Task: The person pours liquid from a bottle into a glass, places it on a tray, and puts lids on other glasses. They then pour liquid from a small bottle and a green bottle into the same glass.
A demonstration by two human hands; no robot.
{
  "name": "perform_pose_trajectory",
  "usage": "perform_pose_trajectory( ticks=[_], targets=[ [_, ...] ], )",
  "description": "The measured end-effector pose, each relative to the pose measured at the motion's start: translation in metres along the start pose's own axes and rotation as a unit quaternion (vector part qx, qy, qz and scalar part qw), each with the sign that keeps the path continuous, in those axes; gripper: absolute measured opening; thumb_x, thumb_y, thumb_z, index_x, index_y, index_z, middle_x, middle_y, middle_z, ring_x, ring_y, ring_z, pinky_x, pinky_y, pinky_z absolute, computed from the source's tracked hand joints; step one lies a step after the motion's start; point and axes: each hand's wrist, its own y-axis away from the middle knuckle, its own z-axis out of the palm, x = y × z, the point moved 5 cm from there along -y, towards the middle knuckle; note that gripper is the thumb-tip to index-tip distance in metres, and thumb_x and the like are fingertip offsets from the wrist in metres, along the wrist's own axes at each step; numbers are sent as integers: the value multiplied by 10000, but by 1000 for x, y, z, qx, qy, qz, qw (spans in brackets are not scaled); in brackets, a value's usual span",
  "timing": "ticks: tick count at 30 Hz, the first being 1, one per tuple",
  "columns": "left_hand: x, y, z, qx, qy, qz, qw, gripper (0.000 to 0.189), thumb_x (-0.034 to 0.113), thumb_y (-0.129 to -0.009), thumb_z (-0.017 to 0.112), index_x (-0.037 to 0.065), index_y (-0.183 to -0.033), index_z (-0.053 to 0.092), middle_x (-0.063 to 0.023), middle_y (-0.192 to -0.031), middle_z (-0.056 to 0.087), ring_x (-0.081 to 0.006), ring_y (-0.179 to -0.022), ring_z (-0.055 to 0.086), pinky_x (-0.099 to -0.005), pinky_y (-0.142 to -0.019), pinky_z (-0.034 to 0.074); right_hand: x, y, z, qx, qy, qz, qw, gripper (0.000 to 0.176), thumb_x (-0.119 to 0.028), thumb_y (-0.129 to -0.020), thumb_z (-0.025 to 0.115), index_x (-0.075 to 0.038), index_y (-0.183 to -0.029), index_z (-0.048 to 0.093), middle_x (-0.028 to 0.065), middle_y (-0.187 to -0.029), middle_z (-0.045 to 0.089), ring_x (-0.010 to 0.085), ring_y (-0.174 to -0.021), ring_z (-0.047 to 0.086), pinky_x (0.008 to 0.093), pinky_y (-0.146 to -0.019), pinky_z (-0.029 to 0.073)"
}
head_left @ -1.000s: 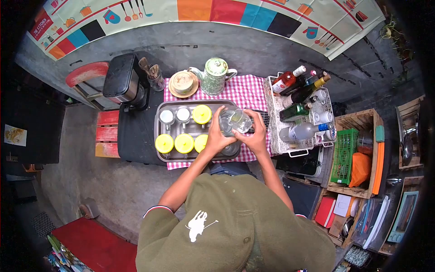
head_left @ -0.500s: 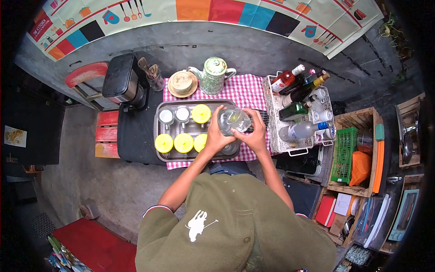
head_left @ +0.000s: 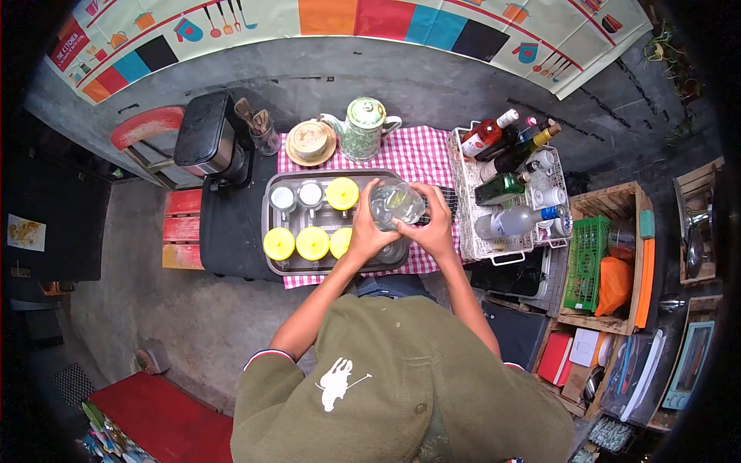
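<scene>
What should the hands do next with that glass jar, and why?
Probably lower the glass jar gently onto the tray. The left hand and right hand both grip it over the tray's right end, beside the yellow-lidded jars, so a short, careful set-down looks safest.

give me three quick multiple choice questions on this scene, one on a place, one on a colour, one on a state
1. Where does the wire basket of bottles stand relative to the metal tray?
A) to the person's left
B) to the person's right
C) on top of it

2. What colour are the lids on the closed jars in the tray?
A) red
B) yellow
C) blue

3. How is the clear glass jar held?
A) by one hand alone
B) by nobody, it stands on the cloth
C) by both hands

Answers: 1 B, the basket sits past the tray's right edge. 2 B, the round lids are bright yellow. 3 C, the left hand and right hand both grip it above the tray.
</scene>
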Motion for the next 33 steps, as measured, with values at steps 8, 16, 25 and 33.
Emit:
perform_pose_trajectory(
  ticks=[8, 16, 25, 33],
  targets=[
    [-1, 0, 1, -3, -2, 1, 1000, 1066, 201, -563, 883, 23, -1449, 316, -212, -1340, 501, -353, -1246, 519, -438, -1046, 426, -2, 0, -1, -8, 5, 20, 1000, 656, -174, -624, 832, -62, -1215, 571, 108, -1075, 581, 241, -963, 612, 354, -796, 520],
    [1, 0, 0, -1, -7, 6, 1000, 1055, 189, -571, 874, 18, -1447, 313, -207, -1336, 505, -349, -1231, 531, -432, -1039, 432, -1, 0, -1, -15, 6, 8, 1000, 667, -172, -625, 835, -59, -1228, 575, 121, -1090, 578, 254, -982, 615, 359, -814, 519],
    [3, 1, 0, -1, 5, -3, 1000, 1052, 186, -568, 875, 31, -1448, 319, -202, -1337, 509, -343, -1234, 528, -430, -1041, 430, -7, -2, -3, -30, 26, 7, 999, 634, -181, -649, 845, -56, -1209, 576, 90, -1116, 562, 211, -1023, 613, 326, -714, 585],
    [3, 3, 0, -2, -14, 2, 1000, 1060, 190, -564, 878, 28, -1448, 318, -202, -1339, 508, -347, -1237, 524, -435, -1051, 421, -5, -1, -2, -24, 18, 4, 1000, 660, -185, -637, 839, -64, -1230, 576, 116, -1090, 561, 237, -980, 620, 336, -769, 547]
  ],
)
